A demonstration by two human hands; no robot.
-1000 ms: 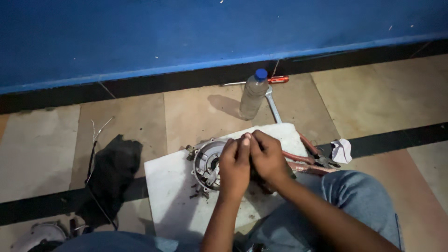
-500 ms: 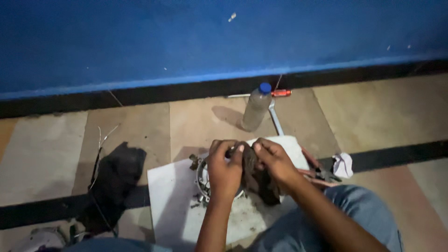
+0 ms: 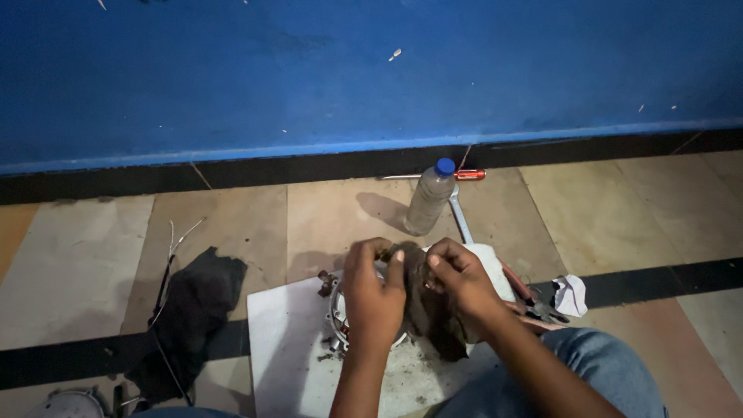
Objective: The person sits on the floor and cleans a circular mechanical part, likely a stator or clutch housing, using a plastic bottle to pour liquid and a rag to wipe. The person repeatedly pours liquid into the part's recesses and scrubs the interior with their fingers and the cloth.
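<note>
My left hand and my right hand are both closed on a dark dirty rag, held between them over a round metal motor part. The rag hangs down from my fingers and hides most of the part's right side. The metal part rests on a white sheet laid on the tiled floor. My left thumb points up against the rag's top edge.
A clear plastic bottle with a blue cap stands behind the sheet, next to a metal wrench and a red-handled screwdriver. Pliers and a white scrap lie at right. A black cloth with wires lies at left.
A dark rag has come up between my hands, and both hands have shifted slightly apart over the metal part. The camera has tilted a little.
</note>
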